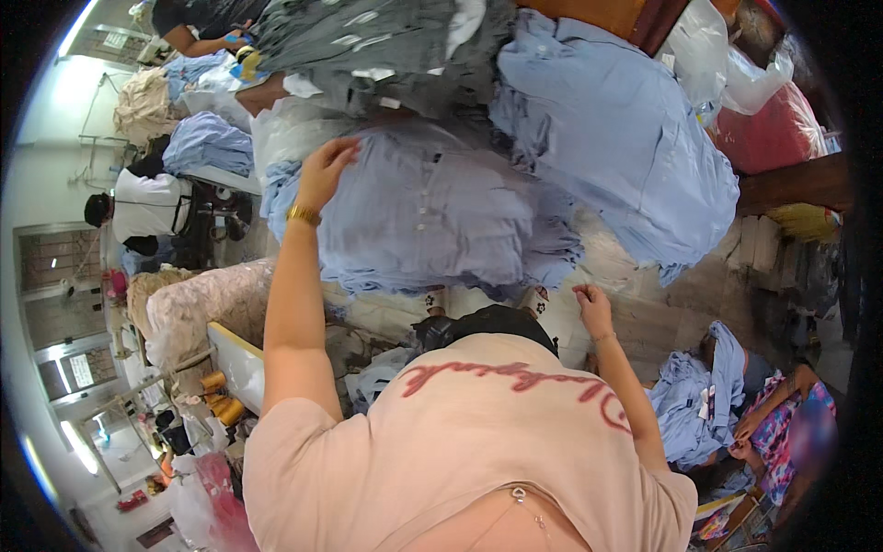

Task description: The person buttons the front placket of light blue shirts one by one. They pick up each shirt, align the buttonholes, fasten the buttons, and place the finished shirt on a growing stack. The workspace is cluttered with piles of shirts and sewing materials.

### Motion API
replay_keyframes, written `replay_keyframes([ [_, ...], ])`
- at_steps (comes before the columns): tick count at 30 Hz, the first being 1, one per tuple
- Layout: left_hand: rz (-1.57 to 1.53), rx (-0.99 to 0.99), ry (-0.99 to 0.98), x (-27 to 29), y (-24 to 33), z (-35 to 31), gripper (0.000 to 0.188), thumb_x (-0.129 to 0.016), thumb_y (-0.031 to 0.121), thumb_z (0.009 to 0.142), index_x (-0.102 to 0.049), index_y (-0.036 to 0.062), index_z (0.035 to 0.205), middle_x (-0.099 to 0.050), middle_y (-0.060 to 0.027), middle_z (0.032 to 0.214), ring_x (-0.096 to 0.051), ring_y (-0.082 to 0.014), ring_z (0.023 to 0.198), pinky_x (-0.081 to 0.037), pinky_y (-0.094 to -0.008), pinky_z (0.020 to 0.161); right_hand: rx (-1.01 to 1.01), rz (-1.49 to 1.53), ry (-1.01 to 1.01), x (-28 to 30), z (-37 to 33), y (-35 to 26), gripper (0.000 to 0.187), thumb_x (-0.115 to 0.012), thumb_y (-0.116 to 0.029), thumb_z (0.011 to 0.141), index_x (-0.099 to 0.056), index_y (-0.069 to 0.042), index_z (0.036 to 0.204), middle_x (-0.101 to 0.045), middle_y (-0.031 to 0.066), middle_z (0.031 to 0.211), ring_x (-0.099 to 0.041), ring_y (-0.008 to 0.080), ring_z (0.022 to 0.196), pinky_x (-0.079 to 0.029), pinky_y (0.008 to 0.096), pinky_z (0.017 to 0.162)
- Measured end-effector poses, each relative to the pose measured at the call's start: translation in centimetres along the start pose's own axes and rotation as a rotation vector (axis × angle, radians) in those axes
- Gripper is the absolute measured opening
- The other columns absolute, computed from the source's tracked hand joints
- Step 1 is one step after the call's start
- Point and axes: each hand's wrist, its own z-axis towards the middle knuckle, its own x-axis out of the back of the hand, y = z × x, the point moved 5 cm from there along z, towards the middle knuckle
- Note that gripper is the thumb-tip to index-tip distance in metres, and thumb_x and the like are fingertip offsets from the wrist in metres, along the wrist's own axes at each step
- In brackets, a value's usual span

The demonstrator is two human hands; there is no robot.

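Note:
In front of me lies a stack of light blue button-up shirts [432, 207], the top one spread out with its button strip showing. My left hand [327, 173], with a gold watch on its wrist, is over the stack's far left part. Its fingers are loosely bent and apart, and I see nothing held in them. My right hand [593, 309] hangs in the air off the stack's near right corner, fingers slightly curled and holding nothing visible. To the right of the stack is a second, larger pile of blue shirts [616, 147].
Dark grey garments [386, 55] are heaped beyond the stack, where another person's hand [235, 41] shows. A white-shirted person [152, 204] is at the far left. At lower right a person [777, 414] sits beside blue garments [685, 396]. A wrapped pale bundle [207, 308] stands on my left.

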Motion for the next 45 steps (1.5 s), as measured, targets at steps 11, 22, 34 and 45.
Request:
replay_keyframes([
  [11, -0.047, 0.412, 0.284, 7.2, -16.7, -17.9, 0.031, -0.060, 0.016, 0.079, -0.052, -0.0028, 0.103, -0.059, -0.0107, 0.090, -0.058, -0.0145, 0.076, -0.047, -0.0274, 0.063, -0.744, 0.905, 0.139, -15.6, 2.1, -3.8, 0.022, -0.046, -0.026, 0.086, -0.053, -0.005, 0.088, -0.043, 0.0058, 0.050, -0.039, 0.0168, 0.037, -0.030, 0.0284, 0.034],
  [22, -0.733, 0.565, 0.573, 6.3, -19.7, -17.0, 0.033, -0.069, 0.018, 0.073, -0.052, 0.0029, 0.097, -0.050, -0.0012, 0.080, -0.045, -0.0113, 0.073, -0.036, -0.0245, 0.065, -0.330, 0.225, 0.777, -12.1, -2.2, -5.2, 0.031, -0.055, -0.025, 0.081, -0.060, 0.005, 0.089, -0.059, 0.0107, 0.065, -0.051, 0.0169, 0.047, -0.041, 0.0308, 0.044],
  [34, -0.840, -0.085, 0.628, 17.9, -6.1, -10.9, 0.011, -0.057, 0.014, 0.083, -0.049, 0.0089, 0.089, -0.052, -0.0013, 0.081, -0.051, -0.0112, 0.074, -0.044, -0.0254, 0.067, -0.212, 0.575, 0.464, -10.9, -4.0, -12.2, 0.018, -0.052, -0.018, 0.084, -0.059, -0.003, 0.092, -0.059, 0.0055, 0.068, -0.041, 0.0081, 0.036, -0.032, 0.0234, 0.034],
  [45, -1.344, 0.636, 0.059, 7.3, -18.1, -15.4, 0.034, -0.051, 0.026, 0.086, -0.050, 0.0048, 0.112, -0.056, -0.0077, 0.110, -0.052, -0.0216, 0.099, -0.042, -0.0337, 0.083, -0.554, 1.424, 0.534, -19.8, -6.4, -11.5, 0.023, -0.055, -0.031, 0.083, -0.048, -0.011, 0.074, -0.040, 0.0008, 0.052, -0.038, 0.0129, 0.038, -0.031, 0.0266, 0.036],
])
